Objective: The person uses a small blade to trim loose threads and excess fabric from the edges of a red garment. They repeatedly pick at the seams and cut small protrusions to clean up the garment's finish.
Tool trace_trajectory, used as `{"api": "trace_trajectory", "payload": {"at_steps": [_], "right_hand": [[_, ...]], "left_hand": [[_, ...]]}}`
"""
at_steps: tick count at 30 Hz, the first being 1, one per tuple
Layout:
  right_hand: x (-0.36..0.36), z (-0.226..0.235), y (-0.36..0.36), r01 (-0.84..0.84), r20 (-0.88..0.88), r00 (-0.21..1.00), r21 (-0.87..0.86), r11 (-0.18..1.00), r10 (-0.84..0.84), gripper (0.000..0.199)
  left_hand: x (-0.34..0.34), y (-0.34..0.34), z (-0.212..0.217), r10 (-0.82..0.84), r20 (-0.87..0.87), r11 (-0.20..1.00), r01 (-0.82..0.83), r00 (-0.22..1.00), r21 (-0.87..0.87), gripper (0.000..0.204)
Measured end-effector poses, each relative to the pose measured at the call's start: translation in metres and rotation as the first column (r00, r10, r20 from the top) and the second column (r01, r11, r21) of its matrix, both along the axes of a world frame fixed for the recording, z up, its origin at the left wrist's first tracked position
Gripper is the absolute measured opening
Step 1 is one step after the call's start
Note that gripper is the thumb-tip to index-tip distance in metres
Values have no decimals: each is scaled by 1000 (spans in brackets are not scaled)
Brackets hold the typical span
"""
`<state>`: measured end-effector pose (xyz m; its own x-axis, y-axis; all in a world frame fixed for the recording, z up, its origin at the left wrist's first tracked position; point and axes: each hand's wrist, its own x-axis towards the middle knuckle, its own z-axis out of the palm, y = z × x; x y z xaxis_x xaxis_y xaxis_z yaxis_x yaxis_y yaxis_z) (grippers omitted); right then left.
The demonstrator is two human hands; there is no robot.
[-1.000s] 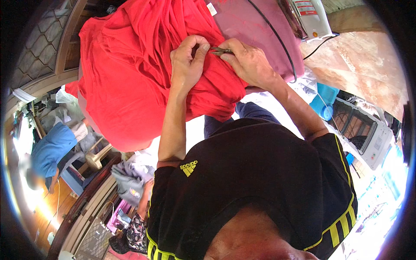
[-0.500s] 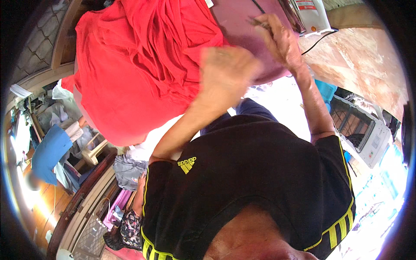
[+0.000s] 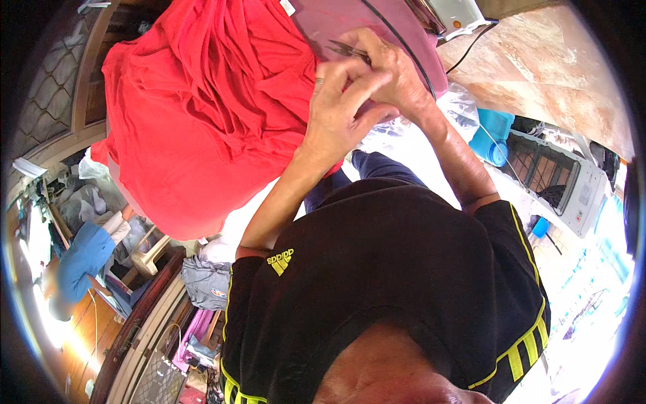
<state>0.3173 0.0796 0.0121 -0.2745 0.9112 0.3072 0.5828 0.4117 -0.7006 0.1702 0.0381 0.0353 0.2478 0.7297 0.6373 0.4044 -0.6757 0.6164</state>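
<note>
My left hand (image 3: 336, 108) is raised near the right edge of a heap of red fabric (image 3: 202, 128). Its thumb stands apart from the bent fingers, and I see nothing held in it. My right hand (image 3: 397, 77) is just beyond and to the right, the two overlapping in the picture. Its fingers are closed around small dark thread snips (image 3: 348, 50), whose pointed blades stick out to the left. The red fabric lies in loose folds over a dull pink padded surface (image 3: 323, 23).
A white appliance (image 3: 457, 17) with a black cord (image 3: 471, 47) stands at the far right on a marbled tabletop (image 3: 545, 67). Clear plastic (image 3: 457, 108) and a blue container (image 3: 492, 135) are below it. Another person in blue (image 3: 84, 252) is at the left.
My left hand has moved slightly and its thumb and fingers have parted. My right hand, with the snips, has come left and down close to it. The view has shifted a little.
</note>
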Motion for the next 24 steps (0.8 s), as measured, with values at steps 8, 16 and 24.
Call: {"api": "trace_trajectory", "payload": {"at_steps": [8, 16, 24], "right_hand": [[37, 11, -12, 123, 68, 991, -101, 987, -116, 54], [23, 20, -26, 232, -7, 973, 11, 973, -232, 50], [65, 1, 1, 265, -250, 925, -119, 957, -287, 43]], "left_hand": [[-12, -38, -27, -317, 57, 793, 297, 947, -532, 8], [11, -12, -24, 47, 555, 542, 446, 830, -712, 18], [-11, -35, -27, -703, -46, 627, 589, 709, -509, 18]]}}
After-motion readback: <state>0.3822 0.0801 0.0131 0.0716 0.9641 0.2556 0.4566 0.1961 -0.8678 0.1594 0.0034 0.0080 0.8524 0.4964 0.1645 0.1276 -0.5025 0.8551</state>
